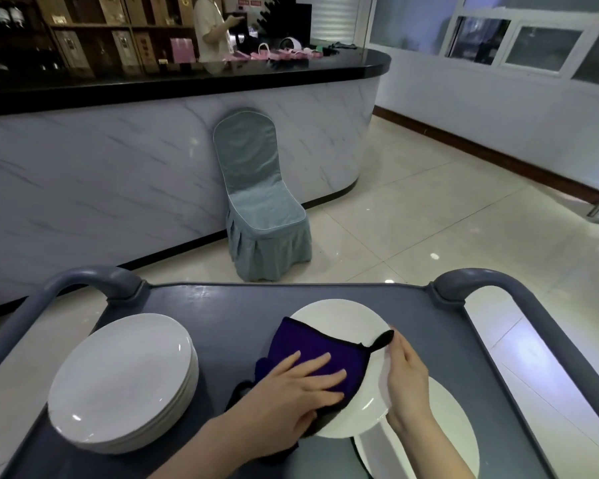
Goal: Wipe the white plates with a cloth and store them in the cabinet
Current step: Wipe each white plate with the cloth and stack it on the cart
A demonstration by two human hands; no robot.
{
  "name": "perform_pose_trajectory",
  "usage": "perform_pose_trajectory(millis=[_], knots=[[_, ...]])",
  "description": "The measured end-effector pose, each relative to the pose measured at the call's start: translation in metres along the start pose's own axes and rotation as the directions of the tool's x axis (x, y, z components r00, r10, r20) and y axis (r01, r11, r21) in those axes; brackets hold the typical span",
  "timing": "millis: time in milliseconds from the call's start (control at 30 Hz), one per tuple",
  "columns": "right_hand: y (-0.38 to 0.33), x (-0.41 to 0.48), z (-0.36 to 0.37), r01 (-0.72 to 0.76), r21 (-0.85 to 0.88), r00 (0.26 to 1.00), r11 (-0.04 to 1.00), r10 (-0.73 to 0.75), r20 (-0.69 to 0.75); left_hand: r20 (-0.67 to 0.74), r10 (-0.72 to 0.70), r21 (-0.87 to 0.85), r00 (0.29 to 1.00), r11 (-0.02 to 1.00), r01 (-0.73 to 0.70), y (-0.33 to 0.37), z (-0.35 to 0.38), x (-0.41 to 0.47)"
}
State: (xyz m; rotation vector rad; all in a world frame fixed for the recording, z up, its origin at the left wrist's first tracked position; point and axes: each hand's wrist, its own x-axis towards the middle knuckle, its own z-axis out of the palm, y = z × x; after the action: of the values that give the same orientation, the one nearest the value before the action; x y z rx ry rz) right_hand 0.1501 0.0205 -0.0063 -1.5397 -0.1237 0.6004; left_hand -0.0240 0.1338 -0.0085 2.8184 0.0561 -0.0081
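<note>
Left on the grey cart [229, 305], a stack of white plates [121, 382], lying flat, faces up, well apart from both hands. Probably heavy as a stack, and glazed, slick and breakable. Best lifted one at a time by opposite rims, never by the face. Round, so no long axis to speak of.

Toward the middle, a purple cloth [312, 347] draped over the left half of a single plate [339, 319]. Soft and limp, with a black loop at its right corner resting on the white face. Left hand [298, 385] flat on the cloth, fingers straight and a little spread. Presses down through it onto the plate. Thumb tucked at the near edge; cannot tell whether hooked under the rim.

Single plate apparently tipped, with the far edge toward the cart and the near edge raised over a second plate [457, 430]. Faces up and slightly toward the wearer. Stiff and likely light enough for one hand, but slippery under a rubbing cloth, hence the need for a firm hold at the rim.

Further right, right hand [407, 371] curled on that plate's right rim, gripping it and bracing against the wiping push. Second plate flat at near right, partly hidden under the raised one and the right wrist.

No cabinet in view. Judged mid-wipe, storing not yet begun.
</note>
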Motion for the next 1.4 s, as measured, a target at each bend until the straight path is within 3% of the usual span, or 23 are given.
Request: perform_pose_trajectory(millis=[100, 200, 300, 400, 467, 567, 633, 700, 767, 900, 967, 1200, 1300, 1400], knots=[[0.001, -0.009, 0.005, -0.028, -0.001, 0.999, 1.0, 0.028, 0.032, 0.025, 0.059, 0.02, 0.998, 0.998, -0.059, 0.008, -0.003, 0.009], [0.008, -0.023, 0.017, -0.082, 0.059, 0.993, 0.995, 0.077, 0.089, 0.032, -0.038, -0.113, 0.999, 0.993, 0.042, 0.007, -0.009, 0.023], [0.008, -0.031, 0.021, -0.014, 0.047, 0.996, 0.999, 0.01, 0.086, -0.026, -0.197, -0.072, 0.98, 0.978, 0.195, -0.007, -0.014, 0.03], [-0.008, -0.027, 0.016, 0.073, 0.015, 0.997, 0.997, -0.074, 0.023, -0.197, -0.417, -0.057, 0.888, 0.909, 0.414, -0.013, -0.007, 0.02], [-0.02, -0.023, 0.01, 0.115, 0.009, 0.993, 0.993, -0.115, -0.012, -0.216, -0.528, -0.14, 0.821, 0.849, 0.509, -0.005, 0.004, 0.011], [-0.024, -0.024, 0.009, 0.15, 0.03, 0.988, 0.988, -0.148, -0.044, -0.194, -0.47, -0.089, 0.861, 0.882, 0.462, 0.025, 0.021, 0.007], [-0.016, -0.029, 0.015, 0.138, 0.053, 0.99, 0.989, -0.136, -0.049, -0.206, -0.338, -0.036, 0.918, 0.941, 0.338, 0.045, 0.024, 0.012], [-0.006, -0.037, 0.021, 0.118, 0.05, 0.993, 0.992, -0.118, -0.001, -0.268, -0.252, -0.028, 0.93, 0.967, 0.254, 0.05, 0.021, 0.021], [0.0, -0.042, 0.025, 0.116, 0.048, 0.992, 0.992, -0.118, 0.035, -0.312, -0.267, -0.014, 0.912, 0.961, 0.276, 0.04, 0.012, 0.032], [-0.011, -0.037, 0.024, 0.145, 0.041, 0.989, 0.989, -0.146, 0.016, -0.263, -0.462, -0.096, 0.847, 0.886, 0.453, 0.004, -0.004, 0.036], [-0.022, -0.031, 0.018, 0.168, 0.029, 0.986, 0.985, -0.167, -0.023, -0.267, -0.493, -0.102, 0.828, 0.869, 0.485, -0.001, -0.004, 0.026], [-0.023, -0.03, 0.012, 0.141, 0.08, 0.985, 0.987, -0.132, -0.11, -0.229, -0.335, 0.093, 0.914, 0.927, 0.364, 0.045, 0.017, 0.001], [-0.003, -0.041, 0.021, 0.094, 0.077, 0.995, 0.993, -0.092, -0.034, -0.215, -0.296, 0.027, 0.931, 0.951, 0.308, 0.049, 0.016, 0.019], [0.007, -0.047, 0.026, 0.09, 0.055, 0.996, 0.994, -0.091, 0.024, -0.219, -0.384, -0.04, 0.897, 0.922, 0.385, 0.026, 0.0, 0.041]])
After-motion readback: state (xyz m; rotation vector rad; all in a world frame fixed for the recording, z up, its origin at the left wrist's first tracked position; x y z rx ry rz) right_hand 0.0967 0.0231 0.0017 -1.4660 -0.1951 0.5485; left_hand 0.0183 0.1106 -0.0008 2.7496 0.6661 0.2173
